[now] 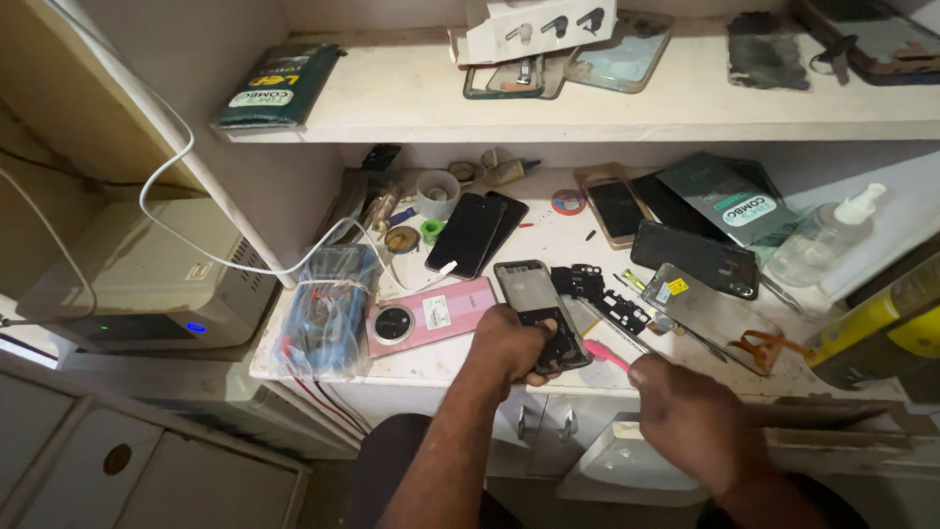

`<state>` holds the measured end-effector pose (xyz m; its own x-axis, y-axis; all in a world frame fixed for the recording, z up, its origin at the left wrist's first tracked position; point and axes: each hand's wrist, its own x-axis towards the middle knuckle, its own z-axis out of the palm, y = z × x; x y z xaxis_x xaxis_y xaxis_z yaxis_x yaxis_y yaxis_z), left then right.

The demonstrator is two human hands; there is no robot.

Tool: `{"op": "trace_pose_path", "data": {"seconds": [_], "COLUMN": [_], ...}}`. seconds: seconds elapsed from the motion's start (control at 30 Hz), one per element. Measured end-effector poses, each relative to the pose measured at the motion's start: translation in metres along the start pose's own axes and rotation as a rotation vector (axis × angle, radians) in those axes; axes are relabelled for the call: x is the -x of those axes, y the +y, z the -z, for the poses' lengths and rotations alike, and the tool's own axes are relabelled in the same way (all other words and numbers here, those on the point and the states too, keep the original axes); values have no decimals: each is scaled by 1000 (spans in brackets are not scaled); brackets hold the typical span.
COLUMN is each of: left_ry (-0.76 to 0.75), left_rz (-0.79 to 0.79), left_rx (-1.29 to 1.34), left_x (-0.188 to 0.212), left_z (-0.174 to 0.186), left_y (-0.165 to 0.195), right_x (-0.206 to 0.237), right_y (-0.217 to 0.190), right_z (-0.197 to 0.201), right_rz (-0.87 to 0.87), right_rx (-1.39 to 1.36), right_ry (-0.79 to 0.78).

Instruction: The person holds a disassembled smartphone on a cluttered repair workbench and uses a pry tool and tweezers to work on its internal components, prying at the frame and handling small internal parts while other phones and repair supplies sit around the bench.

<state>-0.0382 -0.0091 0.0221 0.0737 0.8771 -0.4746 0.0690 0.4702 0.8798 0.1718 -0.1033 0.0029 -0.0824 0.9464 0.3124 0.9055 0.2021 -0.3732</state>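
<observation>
Slippage risk: I see left hand point(511, 343) clamped on opened phone point(540, 313); right hand point(685, 411) apparently pinches pink tool point(605, 354) beside that grip.

Pink phone point(431, 315), pink tool point(605, 354)

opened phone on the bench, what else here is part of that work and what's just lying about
In hand:
- opened phone, held by left hand
- pink tool at right hand
- removed black parts beside it

Lying about:
- pink phone
- two dark phones
- pump bottle
- white cup
- bagged cables
</observation>
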Motion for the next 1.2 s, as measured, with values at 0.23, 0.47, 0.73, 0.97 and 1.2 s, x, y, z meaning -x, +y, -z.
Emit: {"op": "trace_pose_path", "data": {"seconds": [0.23,0.47,0.73,0.97,1.2], "left_ry": [-91,-120,-181,-244,-327], "left_rz": [-64,-63,-58,9,58], "left_rx": [27,59,-170,-445,-590], "left_x": [-3,-5,-7,-11,-15], "left_z": [5,7,10,17,20], "left_y": [-6,-10,-5,16,27], "right_x": [-6,-19,3,-2,-21], "right_y": [2,9,14,-1,6], "right_z": [7,3,7,6,2], "right_rz": [107,34,106,-84,2], "right_rx": [-10,16,-64,54,122], "right_ry": [33,-64,-24,-213,-151]}}
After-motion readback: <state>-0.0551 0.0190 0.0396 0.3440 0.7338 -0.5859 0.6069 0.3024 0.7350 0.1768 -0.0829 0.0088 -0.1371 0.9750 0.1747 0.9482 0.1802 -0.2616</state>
